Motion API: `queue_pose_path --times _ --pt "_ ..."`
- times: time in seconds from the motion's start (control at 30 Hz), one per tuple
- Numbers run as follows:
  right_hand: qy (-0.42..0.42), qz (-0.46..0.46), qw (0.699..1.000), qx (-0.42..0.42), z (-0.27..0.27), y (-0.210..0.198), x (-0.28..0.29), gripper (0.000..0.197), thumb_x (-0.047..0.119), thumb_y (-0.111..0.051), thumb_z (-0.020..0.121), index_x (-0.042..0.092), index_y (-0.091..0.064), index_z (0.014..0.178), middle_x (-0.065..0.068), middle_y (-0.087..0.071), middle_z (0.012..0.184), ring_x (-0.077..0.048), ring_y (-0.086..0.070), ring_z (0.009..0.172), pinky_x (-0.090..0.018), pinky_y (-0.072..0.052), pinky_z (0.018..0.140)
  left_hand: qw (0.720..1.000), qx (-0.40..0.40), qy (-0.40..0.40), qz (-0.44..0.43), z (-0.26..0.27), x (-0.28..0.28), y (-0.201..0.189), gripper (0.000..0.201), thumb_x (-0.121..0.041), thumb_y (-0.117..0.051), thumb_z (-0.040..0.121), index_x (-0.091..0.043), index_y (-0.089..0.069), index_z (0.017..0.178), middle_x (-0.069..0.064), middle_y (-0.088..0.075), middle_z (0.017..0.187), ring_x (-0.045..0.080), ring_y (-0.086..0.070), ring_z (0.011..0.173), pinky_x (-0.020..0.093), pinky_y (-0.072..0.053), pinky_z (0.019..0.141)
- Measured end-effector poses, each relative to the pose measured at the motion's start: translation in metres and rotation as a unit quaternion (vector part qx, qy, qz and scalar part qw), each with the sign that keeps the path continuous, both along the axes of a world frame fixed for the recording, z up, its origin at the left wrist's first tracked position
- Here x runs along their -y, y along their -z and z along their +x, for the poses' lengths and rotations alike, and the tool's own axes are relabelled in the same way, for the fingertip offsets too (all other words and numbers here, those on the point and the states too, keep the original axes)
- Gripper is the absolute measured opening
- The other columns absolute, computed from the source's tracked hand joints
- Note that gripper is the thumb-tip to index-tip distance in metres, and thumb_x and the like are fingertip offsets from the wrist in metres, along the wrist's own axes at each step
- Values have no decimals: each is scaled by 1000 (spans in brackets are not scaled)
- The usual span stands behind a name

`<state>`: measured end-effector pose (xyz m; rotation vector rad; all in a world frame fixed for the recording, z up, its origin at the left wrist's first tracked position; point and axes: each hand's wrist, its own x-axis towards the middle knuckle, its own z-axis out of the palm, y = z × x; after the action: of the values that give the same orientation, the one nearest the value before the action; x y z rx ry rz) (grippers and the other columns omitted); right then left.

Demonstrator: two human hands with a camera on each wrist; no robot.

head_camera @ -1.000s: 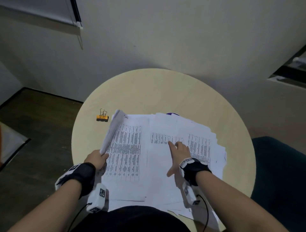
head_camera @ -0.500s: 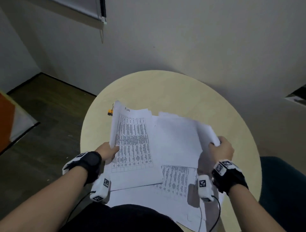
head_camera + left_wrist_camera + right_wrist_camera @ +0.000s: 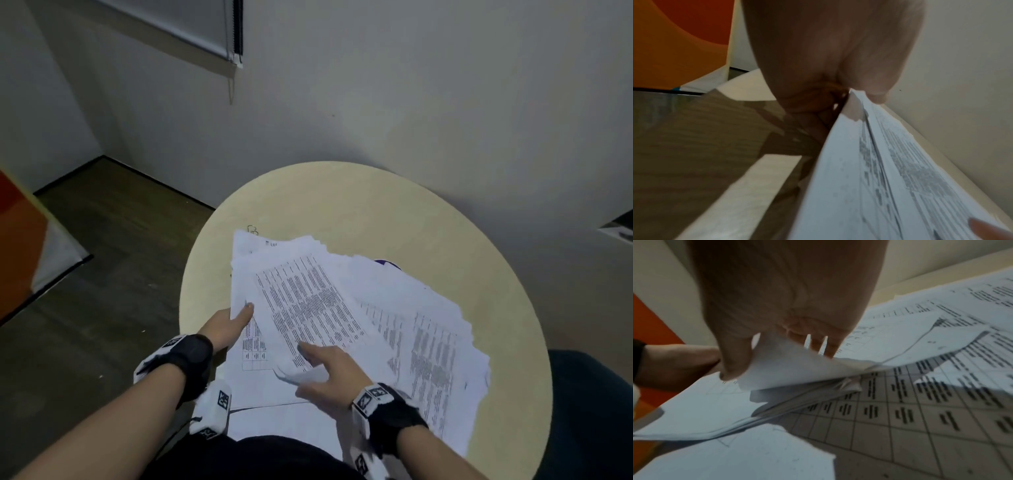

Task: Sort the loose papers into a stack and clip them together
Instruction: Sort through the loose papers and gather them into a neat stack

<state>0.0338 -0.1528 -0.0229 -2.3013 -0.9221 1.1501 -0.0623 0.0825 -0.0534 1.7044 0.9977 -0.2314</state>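
Left hand (image 3: pixel 227 323) pinches papers (image 3: pixel 308 301) at left edge; right hand (image 3: pixel 325 377) pinches lower corner. Square edges before reaching for clip (image 3: pixel 252 229), upper centre.

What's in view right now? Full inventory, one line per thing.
papers: many loose sheets, white with printed tables, fanned across the near half of the table.
binder clip: one, only its wire handles show, behind the far left corner of the papers; colour hidden.
table: one, round, pale beige, against the wall.
window blind: one, grey, upper left on the wall.
orange panel: one, orange and white, far left on the floor.
left hand: grips the left edge of the papers, thumb on top.
right hand: pinches a sheet's near corner, curling it up.
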Motion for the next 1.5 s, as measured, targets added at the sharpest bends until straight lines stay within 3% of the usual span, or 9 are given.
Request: queue_pose_path --times 0.17,0.3,0.47,0.57,0.73,1.1,1.2,1.3,1.5 --pt "-33 16 993 -110 -4 -6 -9 64 35 -65 89 36 -33 144 13 -37 149 -1 -37 135 -11 -32 107 1000 24 -4 -10 2 0 9 30 -44 -68 82 -21 -63 100 -1 -68 94 20 -63 89 28 -46 77" --pt "319 140 931 -113 20 -24 -7 37 3 -57 94 3 -52 130 -28 -65 113 -5 -68 85 -6 -48 65 998 -1 2 68 4 10 7 18 -29 -69 80 -20 -64 94 0 -69 88 22 -63 82 26 -46 69" --pt "334 -40 938 78 56 -2 34 69 36 -62 87 18 -33 146 4 -45 140 -21 -45 132 -34 -42 101 997 2 5 80 5 11 8 18 -32 -68 82 -20 -63 94 0 -69 88 23 -63 82 27 -44 68" --pt "248 -98 963 45 61 12 48 22 36 -65 87 18 -55 94 2 -53 84 -17 -55 76 -26 -37 70 999 10 -5 53 4 12 6 23 -41 -71 80 -20 -64 86 -2 -67 74 20 -61 71 26 -43 60" --pt "184 -44 982 4 45 19 44 45 20 -69 83 21 -36 54 2 -38 53 -14 -36 50 -22 -35 55 999 18 -11 40 4 13 5 25 -40 -73 79 -20 -63 89 -7 -59 64 14 -54 60 22 -41 54" --pt "329 110 934 90 52 5 16 8 17 -67 87 15 -67 94 -2 -71 81 5 -64 63 -12 -51 62 999 -28 24 35 6 4 0 32 -34 -64 88 -12 -64 110 1 -62 74 18 -55 65 24 -40 55" --pt "438 23 885 156 67 9 40 48 29 -65 88 11 -52 131 -11 -59 126 -24 -59 112 -37 -49 95 998 -42 46 7 6 -6 -3 29 -25 -60 92 -5 -63 112 11 -68 81 15 -52 58 23 -39 52" --pt "421 -202 874 135 77 11 68 76 48 -65 83 7 -33 140 -21 -41 137 -37 -49 120 -42 -46 92 994 -61 87 0 4 -12 -8 20 -22 -58 93 -6 -62 103 0 -60 71 13 -53 61 21 -39 52" --pt "396 -125 910 -10 89 19 76 43 34 -75 77 15 -37 73 1 -48 53 -14 -44 43 -23 -32 48 993 -70 83 -50 4 -12 -12 20 -8 -67 81 -1 -68 100 4 -67 78 19 -60 67 21 -45 55"
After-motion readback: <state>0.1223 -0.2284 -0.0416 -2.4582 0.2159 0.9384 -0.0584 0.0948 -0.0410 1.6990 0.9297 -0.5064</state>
